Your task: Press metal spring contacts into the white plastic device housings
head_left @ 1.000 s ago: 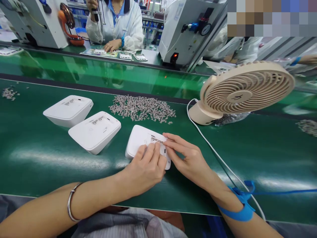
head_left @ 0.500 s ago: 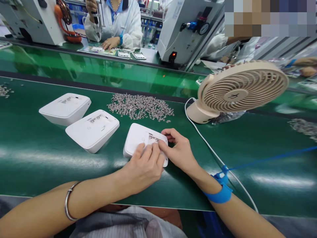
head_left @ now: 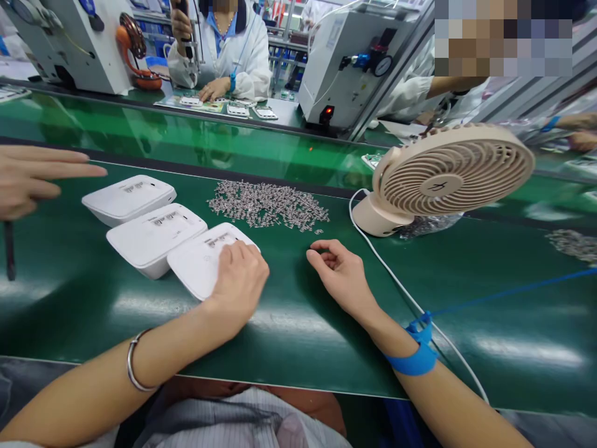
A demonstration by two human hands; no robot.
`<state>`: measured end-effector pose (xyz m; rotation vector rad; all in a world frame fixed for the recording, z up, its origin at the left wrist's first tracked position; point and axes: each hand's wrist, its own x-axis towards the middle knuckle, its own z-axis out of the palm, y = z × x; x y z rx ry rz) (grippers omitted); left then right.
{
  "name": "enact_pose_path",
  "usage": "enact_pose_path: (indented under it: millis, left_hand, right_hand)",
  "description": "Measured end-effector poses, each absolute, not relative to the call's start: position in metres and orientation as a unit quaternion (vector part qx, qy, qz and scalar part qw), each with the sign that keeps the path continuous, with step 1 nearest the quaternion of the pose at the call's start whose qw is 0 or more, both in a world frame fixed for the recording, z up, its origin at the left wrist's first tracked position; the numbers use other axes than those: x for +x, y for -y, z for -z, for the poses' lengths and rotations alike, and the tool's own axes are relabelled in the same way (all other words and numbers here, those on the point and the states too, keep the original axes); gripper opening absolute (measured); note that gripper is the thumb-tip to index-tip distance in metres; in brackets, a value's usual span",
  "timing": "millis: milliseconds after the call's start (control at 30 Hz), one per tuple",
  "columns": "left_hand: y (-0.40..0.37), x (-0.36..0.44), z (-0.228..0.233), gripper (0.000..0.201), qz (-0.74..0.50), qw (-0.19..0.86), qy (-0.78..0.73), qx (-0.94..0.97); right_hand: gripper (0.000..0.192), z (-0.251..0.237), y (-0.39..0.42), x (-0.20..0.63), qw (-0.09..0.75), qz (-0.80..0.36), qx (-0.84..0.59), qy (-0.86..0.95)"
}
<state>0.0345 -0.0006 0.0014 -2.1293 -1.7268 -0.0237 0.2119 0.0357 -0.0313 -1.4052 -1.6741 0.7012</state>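
The left hand (head_left: 240, 277) lies palm-down with fingers spread, pressing on the nearest white rounded plastic housing (head_left: 200, 261), which sits on the dark green surface (head_left: 298, 323) touching a second white housing (head_left: 152, 236), with a third white housing (head_left: 125, 198) just beyond. The right hand (head_left: 340, 274) rests empty on the surface, fingers loosely curled, near a heap of small silvery metal parts (head_left: 268, 211) and a beige desk fan (head_left: 443, 180) with a white cable (head_left: 401, 289); a co-worker's hand (head_left: 32, 177) reaches in from the left edge
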Motion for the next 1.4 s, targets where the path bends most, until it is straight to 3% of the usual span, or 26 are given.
enact_pose_path:
  millis: [233, 367, 467, 667, 933, 1167, 1400]
  left_hand:
    - [-0.045, -0.024, -0.017, 0.028, -0.049, 0.122, 0.729, -0.672]
    - [-0.051, -0.029, -0.013, 0.029, -0.031, 0.176, 0.743, -0.645]
    - [-0.041, -0.007, 0.000, 0.044, 0.001, 0.196, 0.678, -0.708]
    - [-0.012, 0.034, 0.026, 0.045, 0.050, 0.114, 0.499, -0.858]
    - [-0.020, 0.025, 0.033, 0.043, 0.109, 0.134, 0.458, -0.872]
    - [-0.037, 0.014, 0.049, 0.055, 0.163, 0.178, 0.399, -0.885]
    - [-0.037, 0.014, 0.047, 0.057, 0.173, 0.183, 0.404, -0.880]
  right_hand:
    - [0.024, 0.033, -0.034, 0.212, 0.399, -0.239, -0.545, 0.698]
    - [0.023, 0.041, -0.042, 0.217, 0.401, -0.177, -0.548, 0.712]
    - [0.022, 0.049, -0.053, 0.225, 0.416, -0.139, -0.557, 0.705]
    - [0.022, 0.055, -0.084, 0.236, 0.414, -0.134, -0.597, 0.674]
    - [0.015, 0.042, -0.092, 0.225, 0.303, -0.054, -0.584, 0.751]
    - [0.013, 0.034, -0.087, 0.223, 0.291, -0.001, -0.596, 0.749]
    - [0.021, 0.036, -0.084, 0.224, 0.338, -0.048, -0.568, 0.749]
